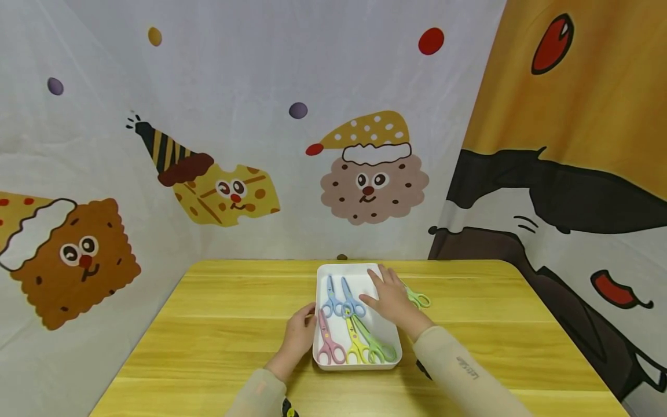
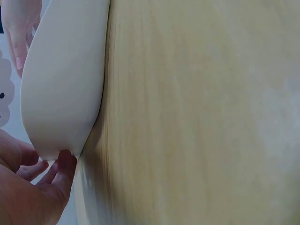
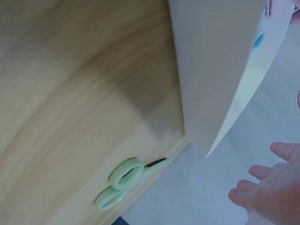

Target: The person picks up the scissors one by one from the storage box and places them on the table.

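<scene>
A white tray holds several children's scissors: two blue pairs toward the back, a pink pair at front left, a yellow pair and a green pair at front right. My left hand is at the tray's left side, and in the left wrist view its bent fingers grip the tray's edge. With fingers spread, my right hand is over the tray's back right side, holding nothing. Light green scissors lie on the table just beyond that hand, their blades partly hidden.
The wooden table reaches back to a white cloth printed with cartoon snacks. A dark object shows beside the right sleeve, and another dark piece with yellow on it is near the left sleeve.
</scene>
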A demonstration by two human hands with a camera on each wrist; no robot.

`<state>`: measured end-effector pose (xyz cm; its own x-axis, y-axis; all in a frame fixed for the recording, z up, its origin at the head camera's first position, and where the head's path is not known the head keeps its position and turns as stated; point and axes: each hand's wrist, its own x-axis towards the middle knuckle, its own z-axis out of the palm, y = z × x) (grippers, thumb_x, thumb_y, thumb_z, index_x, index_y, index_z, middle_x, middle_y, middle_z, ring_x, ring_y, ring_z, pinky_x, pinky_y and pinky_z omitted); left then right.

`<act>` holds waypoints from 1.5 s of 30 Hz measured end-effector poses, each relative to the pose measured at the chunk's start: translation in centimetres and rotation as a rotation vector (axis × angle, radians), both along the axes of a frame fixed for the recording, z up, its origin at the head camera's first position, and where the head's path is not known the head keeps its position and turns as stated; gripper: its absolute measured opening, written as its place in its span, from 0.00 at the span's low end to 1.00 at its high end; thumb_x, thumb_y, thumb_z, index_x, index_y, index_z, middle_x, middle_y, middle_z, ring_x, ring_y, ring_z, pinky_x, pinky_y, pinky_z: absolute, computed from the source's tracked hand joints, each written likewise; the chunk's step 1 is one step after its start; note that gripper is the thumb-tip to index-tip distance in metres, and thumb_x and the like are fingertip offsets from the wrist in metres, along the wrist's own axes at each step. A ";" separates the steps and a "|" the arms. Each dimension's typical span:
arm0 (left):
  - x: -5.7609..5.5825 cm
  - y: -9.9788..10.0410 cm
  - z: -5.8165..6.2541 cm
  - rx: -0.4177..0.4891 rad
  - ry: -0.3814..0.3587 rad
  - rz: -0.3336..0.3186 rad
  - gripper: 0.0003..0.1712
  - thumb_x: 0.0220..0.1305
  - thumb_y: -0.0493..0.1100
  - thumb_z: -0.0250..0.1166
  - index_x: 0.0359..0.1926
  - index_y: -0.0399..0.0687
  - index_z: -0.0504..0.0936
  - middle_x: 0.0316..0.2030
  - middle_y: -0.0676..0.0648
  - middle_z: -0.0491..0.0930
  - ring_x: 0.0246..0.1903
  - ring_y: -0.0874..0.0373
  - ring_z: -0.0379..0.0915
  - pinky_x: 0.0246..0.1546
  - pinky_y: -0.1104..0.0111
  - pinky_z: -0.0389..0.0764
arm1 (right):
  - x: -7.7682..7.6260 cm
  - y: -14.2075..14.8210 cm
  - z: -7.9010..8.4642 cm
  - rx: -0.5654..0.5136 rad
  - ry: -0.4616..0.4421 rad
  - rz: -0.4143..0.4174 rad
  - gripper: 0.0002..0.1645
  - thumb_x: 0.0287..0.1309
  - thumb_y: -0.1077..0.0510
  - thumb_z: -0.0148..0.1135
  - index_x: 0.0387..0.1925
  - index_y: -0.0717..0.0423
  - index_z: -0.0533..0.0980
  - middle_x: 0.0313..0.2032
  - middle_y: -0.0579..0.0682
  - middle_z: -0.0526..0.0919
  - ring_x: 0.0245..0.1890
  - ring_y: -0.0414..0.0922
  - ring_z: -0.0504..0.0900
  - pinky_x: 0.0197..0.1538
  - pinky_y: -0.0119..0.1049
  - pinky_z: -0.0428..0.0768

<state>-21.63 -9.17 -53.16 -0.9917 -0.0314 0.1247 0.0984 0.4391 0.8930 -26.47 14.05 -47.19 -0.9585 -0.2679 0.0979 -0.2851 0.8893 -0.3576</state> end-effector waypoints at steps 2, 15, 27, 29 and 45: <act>0.0 0.0 0.0 0.000 -0.005 0.002 0.21 0.64 0.30 0.55 0.58 0.29 0.71 0.51 0.31 0.77 0.46 0.41 0.78 0.45 0.60 0.84 | 0.1 -0.5 0.1 0.012 -0.008 0.003 0.44 0.60 0.39 0.57 0.70 0.56 0.57 0.71 0.65 0.49 0.70 0.66 0.46 0.69 0.65 0.51; 0.1 0.0 0.3 0.003 -0.029 0.002 0.21 0.66 0.31 0.54 0.59 0.30 0.71 0.52 0.32 0.76 0.48 0.41 0.78 0.46 0.60 0.83 | 0.5 -2.6 -0.1 0.025 -0.029 0.030 0.46 0.59 0.39 0.58 0.70 0.57 0.57 0.71 0.65 0.51 0.70 0.66 0.49 0.71 0.63 0.49; -0.2 0.0 0.0 -0.013 -0.024 0.011 0.21 0.66 0.31 0.54 0.59 0.31 0.72 0.51 0.33 0.77 0.47 0.42 0.78 0.46 0.60 0.83 | 0.7 -3.9 -0.3 -0.028 -0.096 0.030 0.45 0.58 0.41 0.60 0.69 0.59 0.58 0.71 0.66 0.51 0.68 0.67 0.53 0.69 0.63 0.56; -0.2 0.0 -0.1 -0.010 -0.031 0.010 0.21 0.66 0.32 0.54 0.59 0.31 0.72 0.52 0.33 0.76 0.47 0.42 0.78 0.46 0.60 0.83 | 0.6 -4.1 -0.6 -0.030 -0.103 0.021 0.46 0.57 0.41 0.61 0.69 0.60 0.58 0.70 0.66 0.52 0.68 0.67 0.54 0.68 0.63 0.57; -0.3 0.0 0.0 -0.005 -0.025 0.016 0.20 0.66 0.32 0.54 0.58 0.31 0.72 0.51 0.32 0.77 0.47 0.42 0.78 0.45 0.61 0.84 | 0.6 -5.1 -1.3 -0.111 -0.253 -0.102 0.44 0.57 0.40 0.61 0.68 0.59 0.60 0.67 0.66 0.59 0.65 0.64 0.59 0.65 0.61 0.65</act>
<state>-21.89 -9.14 -53.21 -0.9938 -0.0470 0.1004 0.0692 0.4449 0.8929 -25.90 8.94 -48.47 -0.9775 -0.1703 -0.1241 -0.0861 0.8603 -0.5024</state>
